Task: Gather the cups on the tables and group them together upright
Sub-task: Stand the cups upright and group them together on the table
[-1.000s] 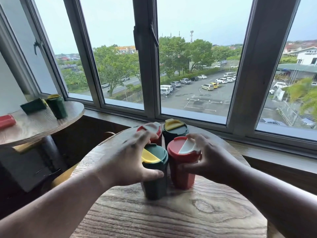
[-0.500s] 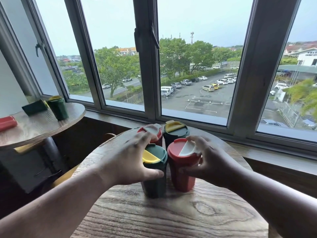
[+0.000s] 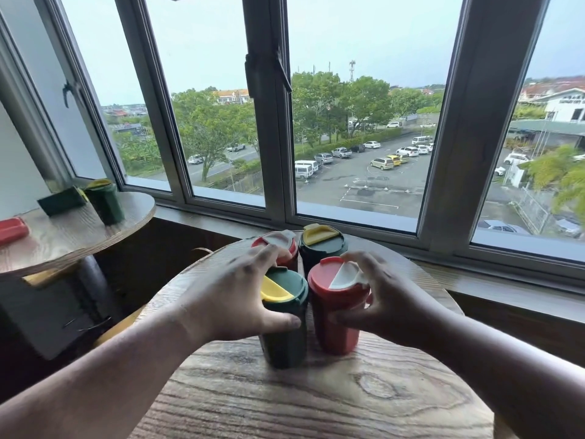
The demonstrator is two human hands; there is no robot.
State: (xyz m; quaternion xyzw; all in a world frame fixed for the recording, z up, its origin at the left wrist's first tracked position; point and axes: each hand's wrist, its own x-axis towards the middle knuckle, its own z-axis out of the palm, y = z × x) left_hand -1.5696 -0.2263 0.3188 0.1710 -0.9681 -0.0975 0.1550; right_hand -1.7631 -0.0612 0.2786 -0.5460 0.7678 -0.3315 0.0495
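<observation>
Several lidded cups stand upright in a tight cluster on the round wooden table (image 3: 332, 403). My left hand (image 3: 234, 293) wraps the near green cup with a yellow lid flap (image 3: 285, 340). My right hand (image 3: 383, 302) wraps the near red cup with a white flap (image 3: 338, 315). Behind them stand a second red cup (image 3: 278, 245) and a second green cup (image 3: 323, 245). On the left table (image 3: 79, 236) one green cup (image 3: 106, 201) is upright, another green cup (image 3: 61, 201) lies on its side, and a red cup (image 3: 12, 229) lies at the frame's left edge.
A wide window with grey frames (image 3: 269, 122) runs behind both tables, above a wooden sill (image 3: 506, 280). A gap separates the two tables, with a yellow chair seat (image 3: 117, 327) showing below it.
Both hands have stayed on the two near cups. The view has tilted up slightly, so the cluster sits a little lower in frame.
</observation>
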